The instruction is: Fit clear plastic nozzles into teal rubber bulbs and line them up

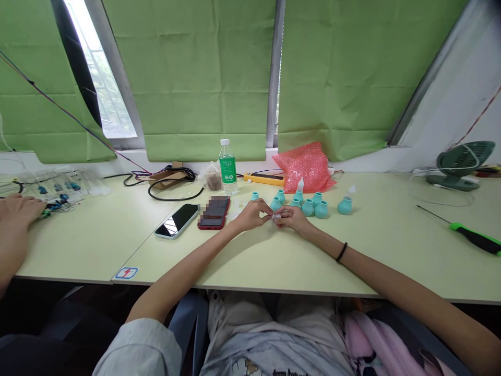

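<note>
My left hand (255, 213) and my right hand (291, 216) meet on the pale table (250, 261), fingers pinched together on a small clear plastic piece (276, 215) between them. Just behind my hands stand several small teal rubber bulbs (309, 204). One bulb (345, 204) to the right carries a clear nozzle, and so does another (299, 193) in the group. A black band sits on my right wrist.
Two phones (176, 220) (214, 212) lie left of my hands. A water bottle (227, 168), pink bubble wrap (307, 166), cables (172, 183) and a yellow power strip (266, 178) line the back. A green-handled screwdriver (469, 236) and a fan (457, 164) are right. Another person's hand (18, 211) rests far left.
</note>
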{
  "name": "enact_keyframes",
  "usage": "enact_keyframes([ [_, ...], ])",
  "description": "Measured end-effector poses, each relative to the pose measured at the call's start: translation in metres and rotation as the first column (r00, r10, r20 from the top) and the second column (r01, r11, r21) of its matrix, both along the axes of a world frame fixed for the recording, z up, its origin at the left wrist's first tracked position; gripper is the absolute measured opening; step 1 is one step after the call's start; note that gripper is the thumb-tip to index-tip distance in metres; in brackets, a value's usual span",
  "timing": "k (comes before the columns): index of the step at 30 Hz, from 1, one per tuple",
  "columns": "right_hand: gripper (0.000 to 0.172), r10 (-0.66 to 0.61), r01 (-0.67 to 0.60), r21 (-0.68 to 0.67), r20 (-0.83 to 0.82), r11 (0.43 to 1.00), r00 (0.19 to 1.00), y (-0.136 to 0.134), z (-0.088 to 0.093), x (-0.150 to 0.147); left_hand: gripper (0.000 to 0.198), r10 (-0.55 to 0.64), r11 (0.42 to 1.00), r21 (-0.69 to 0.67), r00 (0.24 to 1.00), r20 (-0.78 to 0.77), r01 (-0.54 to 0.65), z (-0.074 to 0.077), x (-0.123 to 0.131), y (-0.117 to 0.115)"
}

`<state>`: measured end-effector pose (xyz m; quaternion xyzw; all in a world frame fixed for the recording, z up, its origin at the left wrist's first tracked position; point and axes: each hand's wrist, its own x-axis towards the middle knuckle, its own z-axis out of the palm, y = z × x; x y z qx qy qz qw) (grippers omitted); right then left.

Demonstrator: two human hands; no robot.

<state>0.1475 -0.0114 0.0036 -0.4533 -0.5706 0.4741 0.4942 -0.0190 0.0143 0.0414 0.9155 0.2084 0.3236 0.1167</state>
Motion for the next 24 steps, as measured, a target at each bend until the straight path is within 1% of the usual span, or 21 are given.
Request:
enact_keyframes([
  [4,0.032,0.003,-0.003,0.012,0.021,1.0,1.0,0.0004,-0.0004,0.0004,0.015,0.029,1.0,0.002,0.999,-0.044,-0.029,-0.002,-0.0007,-0.0004],
  [8,0.032,-0.001,0.001,0.024,0.022,1.0,1.0,-0.0007,0.0008,0.0,0.017,0.056,0.998,-0.027,0.998,-0.04,-0.058,-0.0035,-0.0009,-0.0005],
  [14,0.031,-0.009,0.009,0.037,0.012,0.999,1.0,-0.0028,0.0033,-0.0022,0.019,0.039,0.999,-0.028,0.999,-0.037,-0.04,-0.004,-0.0008,-0.0003],
  [20,0.03,-0.007,0.008,0.032,-0.011,0.999,1.0,-0.0021,0.0013,-0.0012,0.019,0.015,1.0,0.022,0.998,-0.056,-0.014,-0.0059,0.0,-0.0008],
  [22,0.03,-0.006,0.007,0.045,-0.022,0.999,1.0,-0.0022,0.0002,-0.0004,0.02,-0.004,1.0,-0.024,0.999,-0.032,0.003,-0.0078,0.0016,-0.0021],
  [24,0.031,-0.011,0.013,0.062,-0.032,0.998,0.999,-0.0027,-0.0002,0.0003,0.021,-0.019,0.992,-0.122,1.0,0.025,0.022,-0.0097,0.0033,-0.0028],
])
